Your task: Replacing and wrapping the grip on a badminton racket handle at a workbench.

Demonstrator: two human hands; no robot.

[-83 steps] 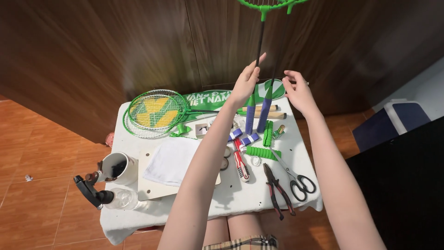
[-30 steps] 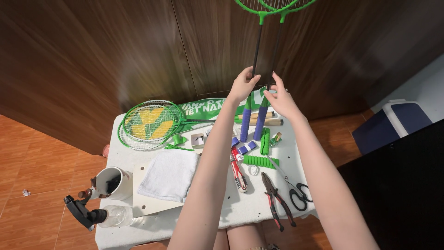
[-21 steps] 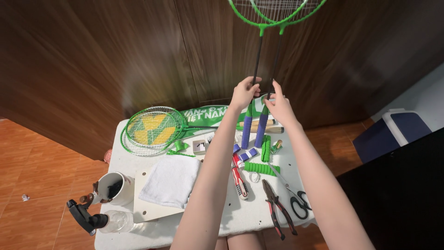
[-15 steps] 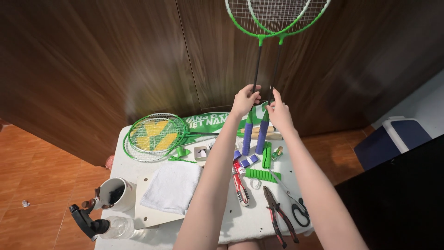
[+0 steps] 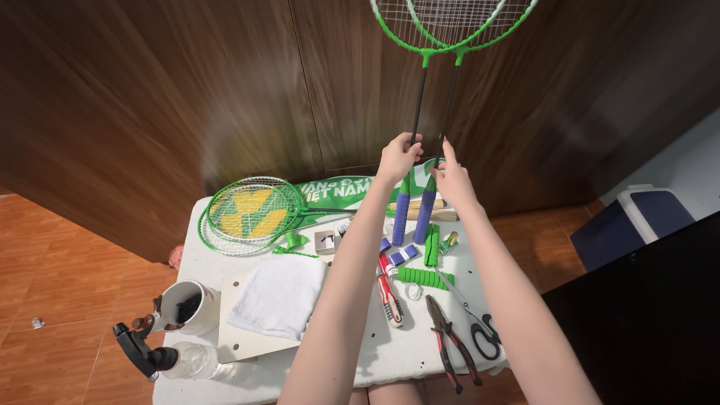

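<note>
Near edge of table (image 5: 225,375): pliers (image 5: 448,341), scissors (image 5: 480,334), towel (image 5: 279,295), mug (image 5: 187,307). Farther back a third racket (image 5: 251,214) lies flat. Left hand (image 5: 397,157) and right hand (image 5: 448,176) each pinch a shaft, holding two rackets (image 5: 431,112) upright side by side, now raised higher than a second ago, heads level for comparing.

Both bare arms stretch away from the near edge toward the far side, converging so the hands sit close together. The left hand (image 5: 398,156) is closed, fingers curled in a grip. The right hand (image 5: 450,178), just beside it, seems closed too, thumb raised.
</note>
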